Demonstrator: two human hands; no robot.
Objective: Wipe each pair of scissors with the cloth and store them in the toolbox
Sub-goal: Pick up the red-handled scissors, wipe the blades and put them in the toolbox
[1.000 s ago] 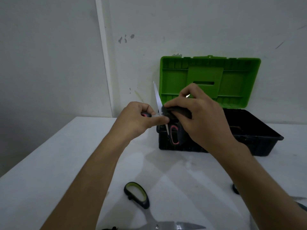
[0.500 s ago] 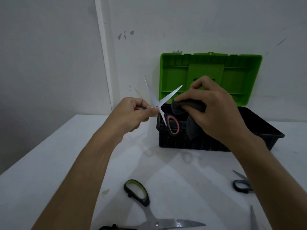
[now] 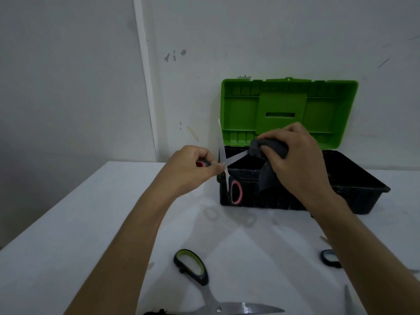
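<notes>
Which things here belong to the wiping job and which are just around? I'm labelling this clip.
In the job:
- pink-handled scissors, open, in left hand
- grey cloth in right hand, on one blade
- open toolbox
- green-handled scissors, waiting
- blue-handled scissors, waiting

Just around:
- white table
- wall

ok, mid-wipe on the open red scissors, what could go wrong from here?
1. The red-handled scissors are spread open in the left hand; the right hand pinches the cloth around one blade, so a slip could cut fingers.
2. The free blade points up, unguarded.
3. The green-handled scissors lie near the table front edge, below the forearms; they might get knocked off.
</notes>
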